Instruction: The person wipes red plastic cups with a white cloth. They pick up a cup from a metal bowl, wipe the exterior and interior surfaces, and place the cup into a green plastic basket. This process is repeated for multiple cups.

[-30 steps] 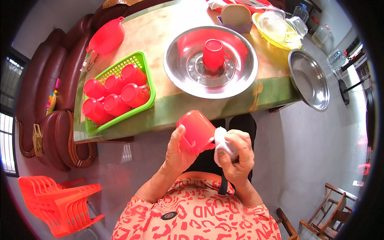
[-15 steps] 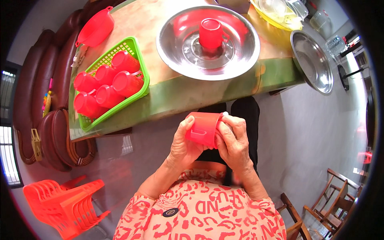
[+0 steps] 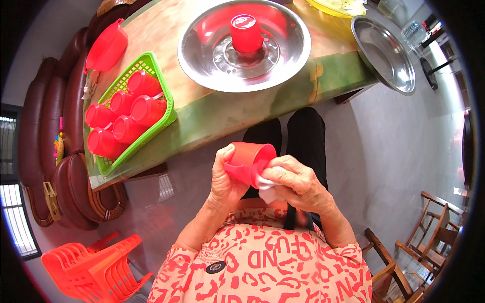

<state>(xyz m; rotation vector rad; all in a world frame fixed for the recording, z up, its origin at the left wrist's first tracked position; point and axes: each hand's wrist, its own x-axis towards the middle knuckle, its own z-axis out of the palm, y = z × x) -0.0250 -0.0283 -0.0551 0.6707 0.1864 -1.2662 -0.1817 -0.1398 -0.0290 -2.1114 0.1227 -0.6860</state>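
Observation:
Above my lap, my left hand (image 3: 227, 177) is wrapped round a red plastic mug (image 3: 247, 157) that lies tilted, its mouth turned to the right. My right hand (image 3: 298, 184) pinches a white cloth (image 3: 268, 189) at the mug's rim, with part of the cloth hanging below the mouth. How far the cloth reaches inside is hidden. Another red mug (image 3: 246, 36) stands upside down in a wide steel basin (image 3: 202, 68) on the table. Several more red mugs (image 3: 146, 110) fill a green plastic basket (image 3: 164, 91) at the table's left side.
The stone-topped table (image 3: 222, 108) spans the area ahead. A red basin (image 3: 107, 48) lies at its far left, a second steel basin (image 3: 381, 53) at its right edge, a yellow tray (image 3: 338, 7) behind. Red plastic chairs (image 3: 96, 267) are at lower left, wooden chairs (image 3: 386, 265) at lower right.
The held mug has turned so its mouth now shows toward the right. My right hand has shifted slightly right and down, and the white cloth shows more. The whole view has shifted a little.

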